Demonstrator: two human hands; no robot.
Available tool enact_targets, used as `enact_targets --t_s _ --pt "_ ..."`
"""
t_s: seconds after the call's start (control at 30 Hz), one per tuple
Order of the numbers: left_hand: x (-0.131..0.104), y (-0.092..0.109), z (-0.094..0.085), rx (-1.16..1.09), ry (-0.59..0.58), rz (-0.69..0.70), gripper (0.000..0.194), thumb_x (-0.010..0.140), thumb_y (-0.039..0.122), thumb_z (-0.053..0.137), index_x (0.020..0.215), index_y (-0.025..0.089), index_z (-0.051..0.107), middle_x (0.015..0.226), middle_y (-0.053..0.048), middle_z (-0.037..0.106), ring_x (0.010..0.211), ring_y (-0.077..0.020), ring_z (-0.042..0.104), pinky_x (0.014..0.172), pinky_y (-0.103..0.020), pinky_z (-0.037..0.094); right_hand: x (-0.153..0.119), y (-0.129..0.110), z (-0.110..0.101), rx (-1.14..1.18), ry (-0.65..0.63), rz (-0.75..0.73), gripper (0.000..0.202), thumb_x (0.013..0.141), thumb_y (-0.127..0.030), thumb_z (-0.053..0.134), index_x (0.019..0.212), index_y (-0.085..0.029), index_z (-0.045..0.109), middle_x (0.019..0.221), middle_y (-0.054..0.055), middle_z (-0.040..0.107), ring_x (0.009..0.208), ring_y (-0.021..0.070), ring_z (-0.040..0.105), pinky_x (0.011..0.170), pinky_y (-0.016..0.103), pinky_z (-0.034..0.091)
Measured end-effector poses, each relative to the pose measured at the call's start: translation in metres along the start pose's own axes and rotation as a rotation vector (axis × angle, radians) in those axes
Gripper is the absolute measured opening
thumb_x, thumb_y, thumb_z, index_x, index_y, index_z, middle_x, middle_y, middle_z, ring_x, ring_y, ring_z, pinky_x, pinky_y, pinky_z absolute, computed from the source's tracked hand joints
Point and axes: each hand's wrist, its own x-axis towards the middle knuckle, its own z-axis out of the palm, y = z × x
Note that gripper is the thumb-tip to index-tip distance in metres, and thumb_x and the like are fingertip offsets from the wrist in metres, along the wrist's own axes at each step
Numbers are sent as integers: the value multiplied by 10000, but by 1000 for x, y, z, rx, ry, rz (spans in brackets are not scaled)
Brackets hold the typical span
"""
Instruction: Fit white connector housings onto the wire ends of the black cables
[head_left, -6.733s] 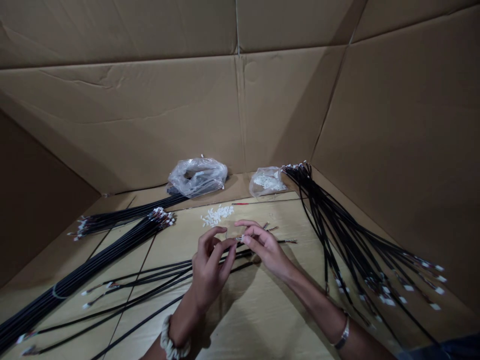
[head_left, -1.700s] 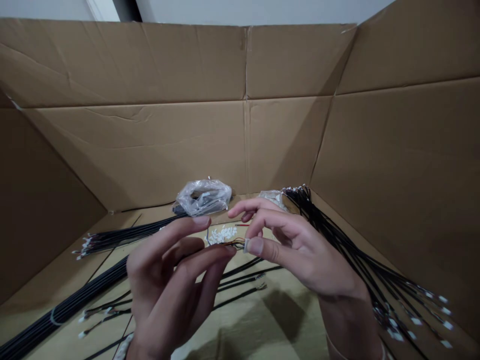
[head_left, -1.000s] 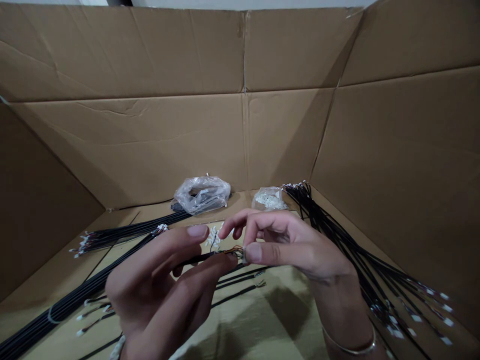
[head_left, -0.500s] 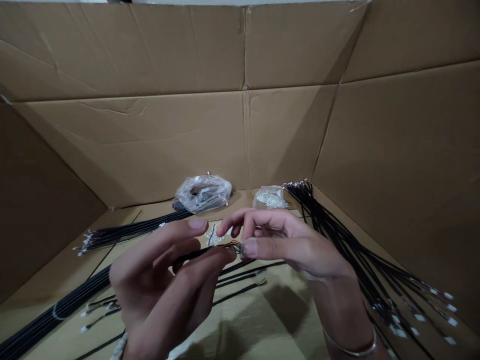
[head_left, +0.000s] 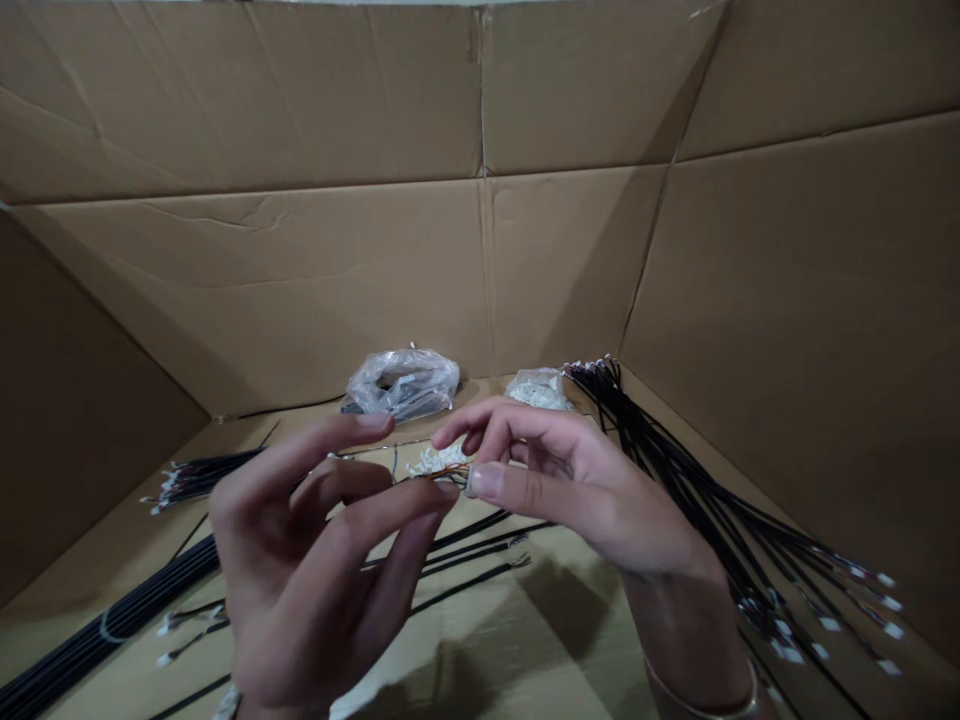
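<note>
Thin coloured wires (head_left: 448, 470), orange and dark, are pinched between the thumb and fingers of my left hand (head_left: 322, 570), whose index finger is raised. They are the end of a cable mostly hidden by that hand. Closed on a small pale connector (head_left: 470, 484), my right hand (head_left: 577, 485) meets the wire ends at its thumb tip. Whether any wire sits inside the connector I cannot tell. Behind the fingertips lies a pile of small white connectors (head_left: 433, 460). Below the hands, loose black cables (head_left: 469, 587) show stripped ends.
Black cables with white connectors (head_left: 697, 505) run along the right side. Cable bundles lie at left, one tied (head_left: 142, 607), one with white ends (head_left: 202, 475). A clear bag (head_left: 405, 383) and a smaller bag of white parts (head_left: 538, 388) stand before the cardboard wall (head_left: 345, 270).
Both hands have risen slightly, and the left has shifted a little leftward. More of the coloured wires now shows between the hands. The view has moved slightly.
</note>
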Motion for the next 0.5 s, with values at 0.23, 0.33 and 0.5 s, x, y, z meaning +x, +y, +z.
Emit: enact_targets --t_s 0.23,0.33,0.5 --pt "6 -2 3 70 52 -25 132 956 167 695 1017 285 690 1287 -53 541 1121 -230 662 632 -315 625 -5 -1 2 -286 97 -257 151 987 -190 693 843 -219 657 1252 27 691 1229 190 620 1077 343 419" --pt "4 -3 2 143 70 -26 91 968 221 696 1022 294 696 1260 -43 598 1130 -238 647 804 -405 630 -5 0 2 -277 122 -278 126 999 -204 678 876 -227 667 1214 29 702 1196 194 636 1035 343 454" --pt "6 2 3 94 118 -75 162 970 168 669 1014 324 676 1202 -13 610 1124 -204 643 873 -397 613 -3 5 2 -303 177 -304 50 977 -227 712 1022 -235 692 1116 16 707 1017 171 670 848 314 501"
